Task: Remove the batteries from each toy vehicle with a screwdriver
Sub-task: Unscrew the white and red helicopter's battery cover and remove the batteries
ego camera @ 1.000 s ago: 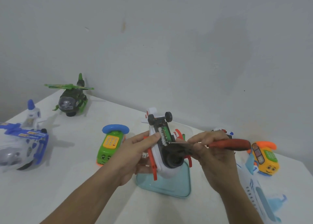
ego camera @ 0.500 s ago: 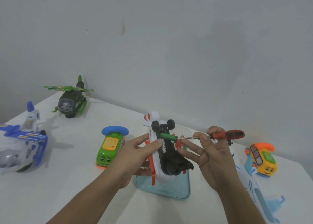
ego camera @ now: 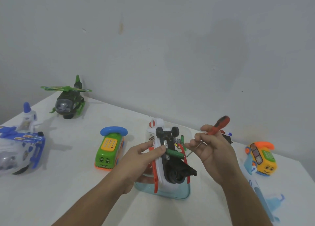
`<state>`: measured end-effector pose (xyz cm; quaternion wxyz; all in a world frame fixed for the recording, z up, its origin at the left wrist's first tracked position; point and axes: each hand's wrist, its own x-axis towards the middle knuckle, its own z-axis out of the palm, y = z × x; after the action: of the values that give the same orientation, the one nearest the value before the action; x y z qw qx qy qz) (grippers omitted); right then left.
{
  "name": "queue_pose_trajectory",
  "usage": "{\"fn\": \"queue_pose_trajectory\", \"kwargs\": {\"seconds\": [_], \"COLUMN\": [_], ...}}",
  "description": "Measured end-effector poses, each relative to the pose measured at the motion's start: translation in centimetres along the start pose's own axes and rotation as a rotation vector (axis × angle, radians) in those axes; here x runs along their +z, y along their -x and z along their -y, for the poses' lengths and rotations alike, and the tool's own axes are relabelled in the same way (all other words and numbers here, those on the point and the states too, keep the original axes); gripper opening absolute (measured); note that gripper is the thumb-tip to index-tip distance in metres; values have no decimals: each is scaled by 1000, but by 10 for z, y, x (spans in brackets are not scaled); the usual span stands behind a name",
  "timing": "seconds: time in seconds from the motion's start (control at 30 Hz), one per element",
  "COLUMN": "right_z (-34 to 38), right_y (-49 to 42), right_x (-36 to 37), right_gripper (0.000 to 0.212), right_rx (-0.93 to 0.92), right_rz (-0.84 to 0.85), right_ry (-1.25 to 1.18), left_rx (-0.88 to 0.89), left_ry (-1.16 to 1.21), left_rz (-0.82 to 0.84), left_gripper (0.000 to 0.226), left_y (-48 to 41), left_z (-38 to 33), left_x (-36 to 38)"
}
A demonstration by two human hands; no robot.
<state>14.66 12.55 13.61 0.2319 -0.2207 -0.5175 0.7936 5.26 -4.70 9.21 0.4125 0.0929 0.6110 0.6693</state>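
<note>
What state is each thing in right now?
white toy helicopter: upside down, held by left hand, battery bay open.
green battery: raised out of the bay, lying crosswise.
screwdriver: held in right hand, handle pointing up.
green helicopter: upright.
green phone bus: upright.
yellow phone bus: upright.
blue helicopter: upright.

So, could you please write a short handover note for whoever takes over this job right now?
Left hand grips the white and red helicopter upside down above the clear tray; its thumb touches the green battery, which lies across the open compartment.
Right hand holds the screwdriver, tip clear of the toy.
Done: compartment open, battery levered up; other batteries seem to lie in the tray.
Left: drop this battery in, check the compartment, then the other toys, such as the green helicopter.
</note>
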Motion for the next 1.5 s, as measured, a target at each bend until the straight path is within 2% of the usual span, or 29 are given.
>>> {"fn": "queue_pose_trajectory", "kwargs": {"seconds": [0.1, 0.17, 0.23, 0.4, 0.47, 0.57, 0.7, 0.73, 0.8, 0.87, 1.03, 1.17, 1.27, 1.4, 1.5], "right_z": [5, 10, 11, 2, 0, -2, -20, -29, -49, -68, -94, -106, -104, -92, -64], "right_y": [1, 4, 6, 3, 2, 0, -6, -7, -9, -9, -10, -10, -11, -11, -6], "right_x": [5, 8, 10, 10, 8, -2, -33, -40, -48, -51, -42, -41, -44, -51, -51], "right_gripper": [20, 9, 19, 32, 35, 36, 29, 33, 37, 36, 25, 37, 39, 29, 20], "right_rx": [-30, -31, -19, 30, 35, 68, 128, 117, 95, 103, 149, 113, 130, 160, 137], "right_rz": [-5, 48, 137, 232, 247, 219, -67, -151, -287, -347, -371, -316, -276, -275, -260], "right_ry": [234, 577, 861, 1029, 1020, 830, 626, 680, 944, 1198, 1244, 1241, 1193, 1080, 855], "left_rx": [-13, -10, -5, 13, 11, 17, 38, 46, 65, 77, 84, 85, 83, 70, 57], "left_ry": [33, 40, 35, 27, 17, 28, 96, 113, 133, 142, 137, 133, 136, 130, 109], "left_rz": [12, 4, -6, -16, -30, -65, -116, -129, -142, -149, -143, -136, -140, -137, -124], "left_gripper": [39, 37, 38, 35, 38, 37, 37, 38, 38, 37, 30, 26, 32, 36, 33], "left_y": [0, 0, -1, -1, -1, -2, -5, -6, -8, -9, -10, -11, -13, -13, -12], "left_z": [0, 0, 0, -1, 0, 3, 3, 2, 1, 0, 1, 2, 3, 3, 3], "left_x": [2, 2, 1, 1, -1, -5, -10, -11, -13, -13, -12, -12, -13, -11, -8]}}
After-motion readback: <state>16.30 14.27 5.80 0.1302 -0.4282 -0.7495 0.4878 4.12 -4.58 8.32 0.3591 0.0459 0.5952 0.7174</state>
